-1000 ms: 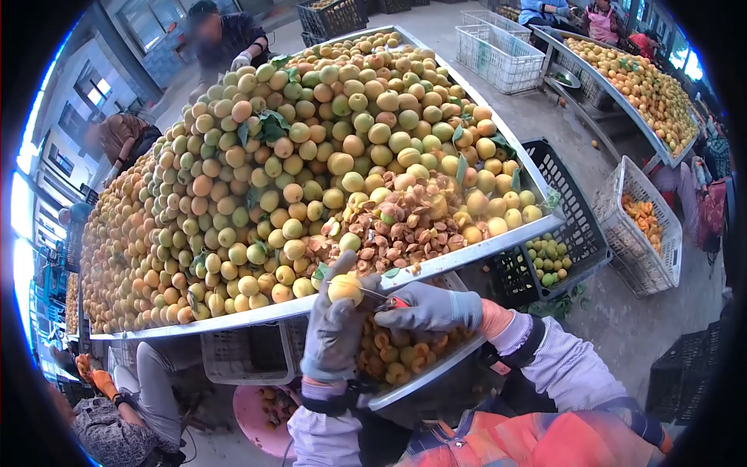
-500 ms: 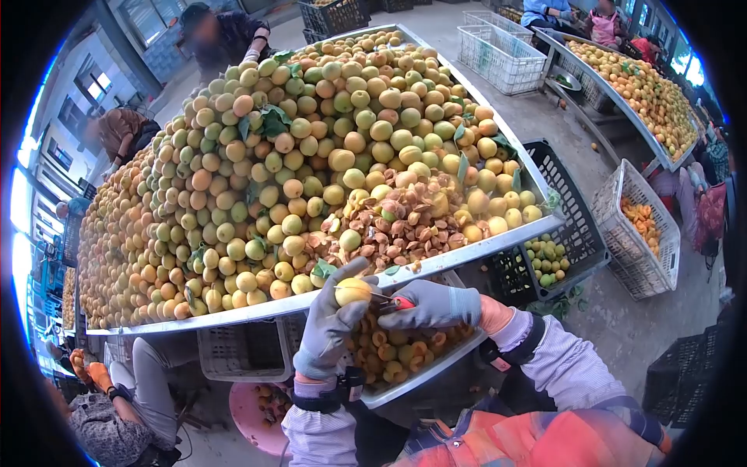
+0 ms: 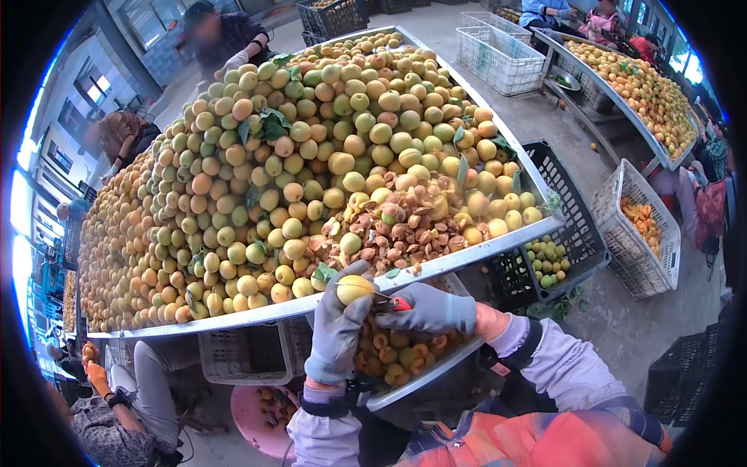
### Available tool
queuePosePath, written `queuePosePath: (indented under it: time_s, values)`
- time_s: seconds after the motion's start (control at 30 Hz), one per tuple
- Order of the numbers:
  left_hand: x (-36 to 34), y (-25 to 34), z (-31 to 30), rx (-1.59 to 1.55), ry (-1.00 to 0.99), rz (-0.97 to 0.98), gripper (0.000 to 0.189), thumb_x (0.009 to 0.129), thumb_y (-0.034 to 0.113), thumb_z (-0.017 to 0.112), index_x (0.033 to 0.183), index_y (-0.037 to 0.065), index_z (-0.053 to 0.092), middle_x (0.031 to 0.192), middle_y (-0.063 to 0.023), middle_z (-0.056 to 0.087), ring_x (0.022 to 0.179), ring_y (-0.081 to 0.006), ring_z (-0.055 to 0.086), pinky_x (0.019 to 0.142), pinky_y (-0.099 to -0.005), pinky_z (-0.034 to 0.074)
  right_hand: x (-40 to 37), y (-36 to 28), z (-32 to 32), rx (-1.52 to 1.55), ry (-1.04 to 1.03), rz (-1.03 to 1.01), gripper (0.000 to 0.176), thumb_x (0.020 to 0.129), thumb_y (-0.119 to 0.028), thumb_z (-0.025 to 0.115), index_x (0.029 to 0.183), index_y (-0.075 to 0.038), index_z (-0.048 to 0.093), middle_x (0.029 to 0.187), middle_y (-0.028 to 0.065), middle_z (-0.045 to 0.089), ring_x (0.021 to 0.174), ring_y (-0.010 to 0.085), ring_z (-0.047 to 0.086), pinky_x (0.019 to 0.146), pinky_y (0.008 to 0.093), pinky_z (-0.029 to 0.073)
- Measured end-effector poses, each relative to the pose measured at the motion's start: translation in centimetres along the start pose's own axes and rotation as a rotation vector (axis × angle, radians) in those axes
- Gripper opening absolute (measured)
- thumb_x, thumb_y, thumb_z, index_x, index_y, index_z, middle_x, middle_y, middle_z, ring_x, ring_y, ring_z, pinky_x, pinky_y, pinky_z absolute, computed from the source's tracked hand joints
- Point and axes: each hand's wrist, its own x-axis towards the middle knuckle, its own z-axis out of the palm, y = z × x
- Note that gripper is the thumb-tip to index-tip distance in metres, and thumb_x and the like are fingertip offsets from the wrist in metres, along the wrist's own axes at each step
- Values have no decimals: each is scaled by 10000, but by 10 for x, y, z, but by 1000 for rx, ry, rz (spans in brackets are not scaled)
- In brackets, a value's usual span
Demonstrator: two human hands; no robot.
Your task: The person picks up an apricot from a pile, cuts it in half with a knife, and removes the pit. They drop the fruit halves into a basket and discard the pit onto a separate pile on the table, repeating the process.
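In grey gloves, both my hands work just in front of the table edge. My left hand (image 3: 333,336) is closed around a yellow apricot (image 3: 355,289), holding it up in its fingers. My right hand (image 3: 437,308) grips a small knife (image 3: 401,303) by its red handle, the thin blade right at the apricot's side. Below them, a tray of halved apricots (image 3: 395,359) sits partly hidden by my hands. Beyond my hands lies a heap of brown apricot pits (image 3: 406,222) on the metal-edged table.
Whole apricots (image 3: 226,187) are piled high across the table (image 3: 498,247). A black crate (image 3: 566,204) and a white crate (image 3: 640,233) stand to the right. Under the table are a grey crate (image 3: 243,354) and a pink basin (image 3: 257,420). Other people sit or stand around the tables.
My left hand and the apricot have shifted slightly right. At lower left, another person's orange-gloved hands have moved; the person at the back has drawn an arm toward the pile.
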Motion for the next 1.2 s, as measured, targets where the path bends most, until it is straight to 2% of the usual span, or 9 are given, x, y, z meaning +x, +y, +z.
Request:
queuePosePath:
  time_s: [0.4, 0.47, 0.77, 0.83, 0.9, 0.93, 0.97, 1.1, 1.2]
  values:
    - [4, -30, 21, -729, 173, -141, 560, 895, 377, 554, 1278, -13, 430, 1058, -120, 609, 960, -216, 564, 852, -340, 474, -3, -9, 2, -114, 72, 184, 272, 870, -299, 638, 917, -31, 624, 765, -27, 560, 715, 61, 449, 654, 247, 411]
    - [4, -26, 13, -88, 79, 26, 415, 936, 253, 511, 1243, -21, 459, 1085, -98, 600, 1021, -168, 549, 920, -295, 413, -1, -2, 7, -40, 125, 58, 290, 871, -325, 633, 870, -35, 614, 696, -52, 515, 655, 59, 417, 595, 235, 385]
    - [5, -15, 7, 35, 88, 38, 399, 927, 190, 493, 1255, -26, 425, 1042, -68, 580, 958, -126, 543, 869, -241, 429, 4, 4, -5, -9, -19, 149, 275, 877, -294, 627, 911, -21, 618, 772, -5, 555, 676, 77, 442, 629, 214, 405]
    - [7, -15, 6, 5, 99, 72, 402, 926, 177, 496, 1264, -25, 415, 1052, -69, 575, 958, -127, 543, 865, -240, 432, -1, -10, -5, -104, -19, -46, 422, 900, -237, 583, 1259, -35, 492, 1050, 84, 606, 912, 131, 572, 674, 257, 494]
    - [10, -24, 0, -42, 235, 123, 433, 925, 174, 515, 1289, -24, 388, 1061, -70, 568, 971, -132, 540, 869, -249, 437, -11, -29, -23, 929, 26, 259, 219, 899, -218, 575, 987, -20, 612, 850, 65, 623, 649, 68, 560, 515, 210, 459]
    - [10, -23, 2, -1, 220, 164, 440, 927, 191, 526, 1291, -16, 393, 1061, -70, 562, 961, -142, 545, 858, -255, 445, -17, -43, -27, 430, 141, 36, 266, 908, -192, 548, 1113, -24, 567, 909, 88, 635, 583, 97, 589, 420, 201, 445]
    - [8, -22, 8, -3, 214, 160, 440, 927, 191, 526, 1291, -16, 393, 1061, -70, 562, 961, -142, 545, 858, -255, 445, -15, -64, -28, 273, 311, 194, 246, 905, -190, 556, 1093, -33, 563, 915, 67, 635, 502, 83, 552, 386, 178, 402]
    - [8, -28, 20, 607, 73, 448, 560, 872, 255, 620, 1302, -29, 401, 1074, -96, 552, 951, -168, 561, 852, -269, 448, 0, -42, -17, 331, 476, -187, 308, 872, -367, 619, 926, -65, 594, 727, -39, 543, 610, 15, 486, 461, 169, 369]
    - [3, -28, 28, 694, 142, 448, 585, 838, 253, 649, 1302, -12, 410, 1054, -142, 555, 926, -252, 581, 833, -355, 461, 1, -48, -13, 112, 512, 0, 411, 862, -453, 606, 773, -61, 519, 682, -33, 474, 640, 41, 415, 558, 204, 395]
